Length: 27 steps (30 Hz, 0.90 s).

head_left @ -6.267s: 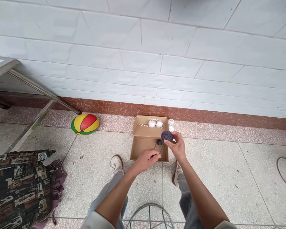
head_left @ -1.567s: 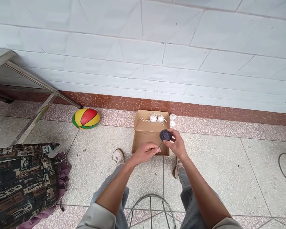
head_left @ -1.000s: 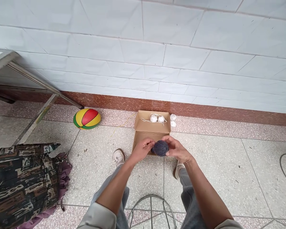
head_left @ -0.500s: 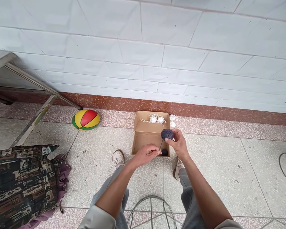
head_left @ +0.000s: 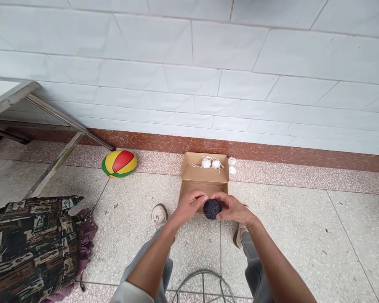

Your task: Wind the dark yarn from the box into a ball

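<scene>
A dark grey-blue yarn ball [head_left: 212,210] is gripped in the fingers of my right hand [head_left: 236,209], above the near part of an open cardboard box [head_left: 204,185]. Thumb and fingers of my left hand [head_left: 190,207] are pinched together at the ball's upper left side, on what looks like its loose yarn end. The strand itself is too fine to follow now. White yarn balls [head_left: 206,162] with loose strands lie in the box's raised lid. My hands and the ball cover the lower part of the box.
More white yarn balls [head_left: 232,161] sit on the floor right of the lid. A colourful ball [head_left: 120,163] rests by a metal-legged table [head_left: 55,166]. Patterned cloth [head_left: 31,244] is at left, a metal stool frame [head_left: 204,275] between my legs. The tiled wall [head_left: 205,80] stands behind.
My right hand has brought the dark yarn ball down and left, close to my left hand. The stretched strand between them has shortened out of sight. The view has shifted slightly.
</scene>
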Each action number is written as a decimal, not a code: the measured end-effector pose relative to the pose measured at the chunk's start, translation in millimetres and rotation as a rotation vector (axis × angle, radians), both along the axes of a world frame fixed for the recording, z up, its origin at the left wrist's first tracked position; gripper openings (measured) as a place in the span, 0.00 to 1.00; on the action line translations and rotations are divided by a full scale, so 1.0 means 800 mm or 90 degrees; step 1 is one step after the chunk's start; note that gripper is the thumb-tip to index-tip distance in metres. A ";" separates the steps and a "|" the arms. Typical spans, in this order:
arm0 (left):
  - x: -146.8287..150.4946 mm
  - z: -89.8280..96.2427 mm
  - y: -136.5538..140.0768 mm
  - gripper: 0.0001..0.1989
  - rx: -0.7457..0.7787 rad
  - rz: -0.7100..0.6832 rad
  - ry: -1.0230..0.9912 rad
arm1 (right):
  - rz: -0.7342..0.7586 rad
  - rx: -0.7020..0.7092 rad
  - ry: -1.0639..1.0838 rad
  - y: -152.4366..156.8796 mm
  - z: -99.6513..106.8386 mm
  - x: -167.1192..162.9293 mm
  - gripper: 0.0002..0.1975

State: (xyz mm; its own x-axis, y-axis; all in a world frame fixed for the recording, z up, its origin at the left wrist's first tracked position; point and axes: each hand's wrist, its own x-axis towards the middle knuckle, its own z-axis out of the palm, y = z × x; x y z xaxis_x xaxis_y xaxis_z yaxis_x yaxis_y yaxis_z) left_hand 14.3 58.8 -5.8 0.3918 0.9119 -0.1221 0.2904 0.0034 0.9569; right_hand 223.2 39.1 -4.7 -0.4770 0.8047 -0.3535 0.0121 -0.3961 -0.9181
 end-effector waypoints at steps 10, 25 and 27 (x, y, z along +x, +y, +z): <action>0.004 -0.011 -0.003 0.22 -0.065 0.000 -0.048 | -0.195 -0.056 0.185 0.003 0.006 -0.004 0.32; 0.013 0.012 -0.015 0.21 -0.093 -0.165 -0.005 | -0.365 0.195 -0.193 0.011 -0.035 -0.003 0.25; 0.013 0.013 -0.015 0.20 -0.104 -0.166 -0.002 | -0.314 0.230 -0.252 0.009 -0.041 0.000 0.24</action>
State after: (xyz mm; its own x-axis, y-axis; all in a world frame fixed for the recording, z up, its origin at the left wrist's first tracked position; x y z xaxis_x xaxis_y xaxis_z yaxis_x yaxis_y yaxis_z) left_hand 24.5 47.0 4.4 0.6102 0.7493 -0.2573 0.2983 0.0836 0.9508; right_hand 223.4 46.0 -37.6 0.0793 0.9922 -0.0957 0.2697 -0.1138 -0.9562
